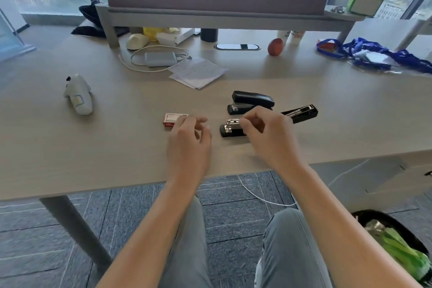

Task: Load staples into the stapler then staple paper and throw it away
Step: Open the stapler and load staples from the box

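**Stapler open on the desk, staples about to go in — easy to fumble**

The stapler (231,129) lies open on the desk (70,147) just in front of me, its lid (301,112) swung back toward two o'clock and its metal channel showing at the left end. My right hand (268,133) hovers over the channel with thumb and forefinger pinched together near its tip; I judge there is a strip of staples between them, but it is too small and blurred to be sure. My left hand (189,138) sits at nine o'clock from the stapler, fingers loosely curled and holding nothing that I can see, its fingertips touching or just over the staple box (174,120).

What could go wrong, as I judge it:

- The strip could go in crooked and ride up on the channel's edge, so the lid would jam when shut.
- A tight pinch could snap the strip and scatter pieces.
- Nothing steadies the base, so a push from my right hand could slide it.
- A second stapler (251,101) stands closed at twelve o'clock; I might pick up the unloaded one.

The paper (198,72) waits farther off at eleven o'clock, and the bin (374,220) is on the floor at four o'clock.
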{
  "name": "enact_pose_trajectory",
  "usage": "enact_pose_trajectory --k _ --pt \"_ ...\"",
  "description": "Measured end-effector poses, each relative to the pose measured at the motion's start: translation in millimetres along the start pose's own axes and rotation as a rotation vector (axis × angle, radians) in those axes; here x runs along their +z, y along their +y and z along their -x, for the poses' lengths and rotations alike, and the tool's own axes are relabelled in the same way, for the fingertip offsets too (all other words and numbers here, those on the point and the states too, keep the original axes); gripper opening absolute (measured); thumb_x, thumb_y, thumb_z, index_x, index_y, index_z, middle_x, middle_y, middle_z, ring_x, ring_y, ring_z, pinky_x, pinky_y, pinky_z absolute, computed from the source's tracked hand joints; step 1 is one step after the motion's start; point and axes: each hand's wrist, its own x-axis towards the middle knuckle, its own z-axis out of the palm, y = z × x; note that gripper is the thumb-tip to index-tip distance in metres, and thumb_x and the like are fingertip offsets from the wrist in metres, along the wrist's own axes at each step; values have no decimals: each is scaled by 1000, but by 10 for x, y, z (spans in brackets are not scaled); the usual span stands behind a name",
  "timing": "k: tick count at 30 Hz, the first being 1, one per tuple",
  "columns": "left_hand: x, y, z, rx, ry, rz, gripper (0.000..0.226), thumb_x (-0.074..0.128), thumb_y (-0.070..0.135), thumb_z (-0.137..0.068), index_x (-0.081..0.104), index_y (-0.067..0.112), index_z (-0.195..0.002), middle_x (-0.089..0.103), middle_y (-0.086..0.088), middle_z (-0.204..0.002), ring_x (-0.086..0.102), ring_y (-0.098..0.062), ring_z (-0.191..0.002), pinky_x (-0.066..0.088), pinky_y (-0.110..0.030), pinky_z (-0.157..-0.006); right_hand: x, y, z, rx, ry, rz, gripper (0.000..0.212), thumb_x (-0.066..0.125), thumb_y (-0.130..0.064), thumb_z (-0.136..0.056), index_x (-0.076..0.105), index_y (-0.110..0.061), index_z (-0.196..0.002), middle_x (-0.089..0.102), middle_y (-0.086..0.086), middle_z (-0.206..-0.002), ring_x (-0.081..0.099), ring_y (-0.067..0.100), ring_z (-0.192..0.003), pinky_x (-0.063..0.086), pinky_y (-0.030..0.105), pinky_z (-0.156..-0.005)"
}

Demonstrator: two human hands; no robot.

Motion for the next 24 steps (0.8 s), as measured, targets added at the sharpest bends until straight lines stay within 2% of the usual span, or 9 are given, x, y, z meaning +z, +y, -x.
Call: enact_pose_trajectory --k 2,4,7,10,13,18,24 --pt "-169 -94 -42 -49 81 -34 13 64 19 -91 71 18 -102 63 5 -94 59 -11 -78 43 -22 -71 104 -184 -54 -118 -14 91 7 72 -33 -90 75 -27 -92 71 -14 -84 63 13 -86 46 30 -74" --pt "-308 -208 -128 -105 131 -97 16 64 24 -90 70 18 -104 63 1 -98 59 -21 -90 42 -29 -75 218 -336 -124 -215 -57 120 11 73 -30 -90 76 -25 -99 68 -13 -92 57 14 -96 41 29 -78" --pt "-424 -360 -293 -178 108 -191 28 62 31 -91 66 15 -113 63 -7 -109 56 -30 -106 47 -39 -87 382 -510 -286 -287 -225 189 28 73 -31 -90 74 -20 -116 70 -5 -109 56 19 -107 44 33 -92" --pt "-442 -443 -439 -245 37 -255 37 57 38 -92 62 15 -121 66 -8 -114 57 -33 -111 44 -45 -93 537 -642 -457 -282 -399 263 47 73 -36 -88 67 -18 -131 68 0 -120 58 21 -115 46 40 -98" --pt "-395 -488 -523 -263 -18 -273 38 53 43 -91 59 21 -122 72 -2 -110 59 -31 -112 39 -43 -93 642 -686 -589 -234 -528 264 50 74 -40 -86 66 -19 -131 66 0 -117 61 21 -109 49 39 -94" --pt "-312 -480 -591 -274 -55 -282 28 56 38 -90 63 26 -115 74 2 -103 61 -27 -111 36 -41 -95 740 -623 -731 -261 -594 189 26 73 -36 -88 73 -23 -111 59 -4 -98 60 17 -89 51 37 -85" --pt "-347 -468 -594 -281 -34 -269 19 61 28 -91 69 28 -108 73 3 -99 62 -28 -103 37 -39 -94 687 -503 -849 -332 -704 131 31 76 -33 -88 73 -28 -119 60 -7 -101 58 11 -89 45 29 -81"
